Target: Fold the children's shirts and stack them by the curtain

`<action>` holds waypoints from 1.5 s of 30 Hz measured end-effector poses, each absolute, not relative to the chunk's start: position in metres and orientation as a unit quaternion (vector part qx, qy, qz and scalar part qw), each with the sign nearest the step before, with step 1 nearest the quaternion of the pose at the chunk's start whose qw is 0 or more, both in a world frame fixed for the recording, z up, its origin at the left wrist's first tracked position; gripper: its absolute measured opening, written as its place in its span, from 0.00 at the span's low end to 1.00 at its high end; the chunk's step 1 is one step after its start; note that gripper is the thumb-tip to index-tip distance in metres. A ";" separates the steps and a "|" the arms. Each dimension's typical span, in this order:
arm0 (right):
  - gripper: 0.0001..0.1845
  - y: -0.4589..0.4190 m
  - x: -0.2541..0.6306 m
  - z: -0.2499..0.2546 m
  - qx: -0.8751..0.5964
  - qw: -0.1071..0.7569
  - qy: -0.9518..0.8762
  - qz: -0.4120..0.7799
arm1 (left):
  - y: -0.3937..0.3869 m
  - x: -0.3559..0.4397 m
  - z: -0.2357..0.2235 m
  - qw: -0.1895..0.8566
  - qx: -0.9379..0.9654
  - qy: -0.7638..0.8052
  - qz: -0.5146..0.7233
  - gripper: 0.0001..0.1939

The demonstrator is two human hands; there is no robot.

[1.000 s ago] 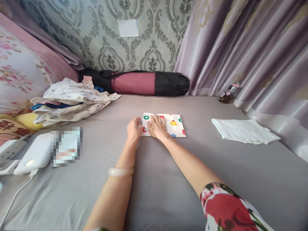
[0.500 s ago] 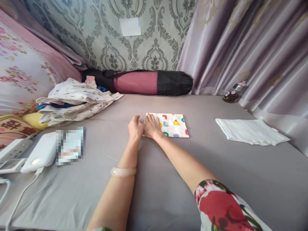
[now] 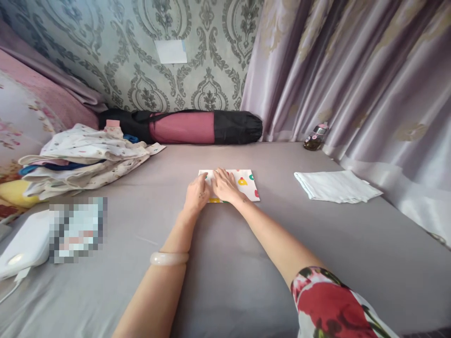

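Observation:
A small folded white cloth [image 3: 249, 188] printed with colourful letters lies flat on the bed in front of me. My right hand [image 3: 225, 186] rests palm down on its middle, fingers stretched forward over the fabric. At the cloth's left edge lies my left hand [image 3: 198, 193], low and touching the fabric, its fingers pointing forward and partly hidden from view. Neither hand lifts the cloth. A pale bangle [image 3: 169, 258] circles my left forearm.
Right of the cloth lies a folded white cloth [image 3: 336, 187], with a bottle [image 3: 314, 138] beyond it. A heap of clothes [image 3: 88, 155] sits at the left. The black and pink rolled bag [image 3: 183, 127] lies along the wall. A white power bank [image 3: 28, 239] is at near left.
The view has shifted to the right. My right hand has slid from the printed cloth's left side to its middle, and my left hand has moved onto its left edge, fingers further forward.

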State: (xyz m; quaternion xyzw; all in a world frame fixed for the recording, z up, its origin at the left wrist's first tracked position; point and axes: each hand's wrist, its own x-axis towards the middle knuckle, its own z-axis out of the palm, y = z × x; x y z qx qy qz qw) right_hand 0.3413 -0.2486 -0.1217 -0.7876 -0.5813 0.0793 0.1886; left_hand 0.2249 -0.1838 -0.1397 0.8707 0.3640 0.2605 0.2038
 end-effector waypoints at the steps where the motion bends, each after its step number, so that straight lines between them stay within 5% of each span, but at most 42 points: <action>1: 0.28 -0.258 0.348 -0.124 -0.794 0.170 -0.580 0.064 | -0.188 0.228 -0.141 0.184 0.893 0.339 0.232 0.24; 7: 0.27 -0.290 0.386 -0.137 -0.814 0.133 -0.564 0.034 | -0.205 0.234 -0.139 0.119 0.931 0.337 0.073 0.25; 18: 0.28 -0.291 0.416 -0.140 -0.853 0.154 -0.495 0.063 | -0.174 0.267 -0.118 0.040 0.916 0.398 0.021 0.23; 34: 0.26 -0.293 0.427 -0.146 -0.849 0.201 -0.487 0.037 | -0.073 0.322 -0.090 0.147 0.900 0.361 -0.193 0.20; 45: 0.28 -0.294 0.428 -0.140 -0.840 0.230 -0.486 0.071 | -0.112 0.310 -0.089 0.087 0.930 0.346 -0.087 0.18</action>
